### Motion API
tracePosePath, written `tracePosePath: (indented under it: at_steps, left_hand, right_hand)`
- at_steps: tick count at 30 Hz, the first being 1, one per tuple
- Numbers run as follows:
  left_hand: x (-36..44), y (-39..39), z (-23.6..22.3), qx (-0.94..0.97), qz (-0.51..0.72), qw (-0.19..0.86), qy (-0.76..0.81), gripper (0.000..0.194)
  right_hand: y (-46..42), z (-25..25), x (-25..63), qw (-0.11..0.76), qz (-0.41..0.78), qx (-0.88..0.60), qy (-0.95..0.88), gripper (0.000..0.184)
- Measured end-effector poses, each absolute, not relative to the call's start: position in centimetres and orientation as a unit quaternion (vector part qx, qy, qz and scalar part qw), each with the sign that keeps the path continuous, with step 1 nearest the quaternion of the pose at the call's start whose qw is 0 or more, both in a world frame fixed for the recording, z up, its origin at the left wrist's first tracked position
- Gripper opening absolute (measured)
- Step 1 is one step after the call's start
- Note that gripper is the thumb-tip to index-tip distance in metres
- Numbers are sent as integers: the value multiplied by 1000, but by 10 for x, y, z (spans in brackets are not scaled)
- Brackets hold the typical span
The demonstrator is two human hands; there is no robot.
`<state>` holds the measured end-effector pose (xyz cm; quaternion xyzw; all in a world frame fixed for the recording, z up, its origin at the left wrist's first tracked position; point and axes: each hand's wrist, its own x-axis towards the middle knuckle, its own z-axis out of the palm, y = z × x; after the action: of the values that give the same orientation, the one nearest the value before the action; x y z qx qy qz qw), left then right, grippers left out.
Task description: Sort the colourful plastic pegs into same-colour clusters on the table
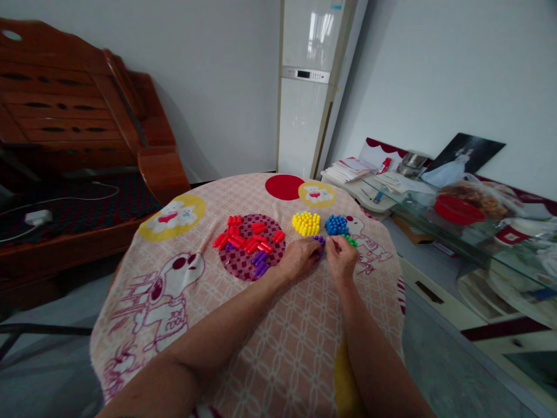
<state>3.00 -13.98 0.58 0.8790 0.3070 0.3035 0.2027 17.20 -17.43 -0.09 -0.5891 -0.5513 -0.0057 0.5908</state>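
Here, 2 hands (300,257) (342,258) @ 1 purple-bead grp (319,239).

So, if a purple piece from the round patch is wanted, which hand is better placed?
Probably the left hand: it is nearer the purple pieces on the round patch. The right hand is farther off, by the green pieces, and would likely have to reach past the left.

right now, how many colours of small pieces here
5: red pieces left, yellow pieces centre, blue pieces rightward, green pieces rightmost, purple pieces beside red and by left hand; others possibly hidden.
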Motion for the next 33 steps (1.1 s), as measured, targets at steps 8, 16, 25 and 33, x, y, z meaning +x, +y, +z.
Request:
tracePosePath:
  at_steps: [8,16,25,33]
  left_hand:
    - [22,-140,15,878,309,162,327,15]
    - [-58,-111,69,859,36,62,507,13]
    - [-69,-102,48,876,-71,79,471,35]
    - [-62,-106,54,882,77,110,453,21]
  right_hand:
    - [-173,-4,172,591,8,-587,-553,28]
    - [-173,-6,173,599,16,-591,-540,29]
    - [-172,-8,174,597,17,-596,-537,29]
    - [-171,-9,175,600,23,-601,-528,30]
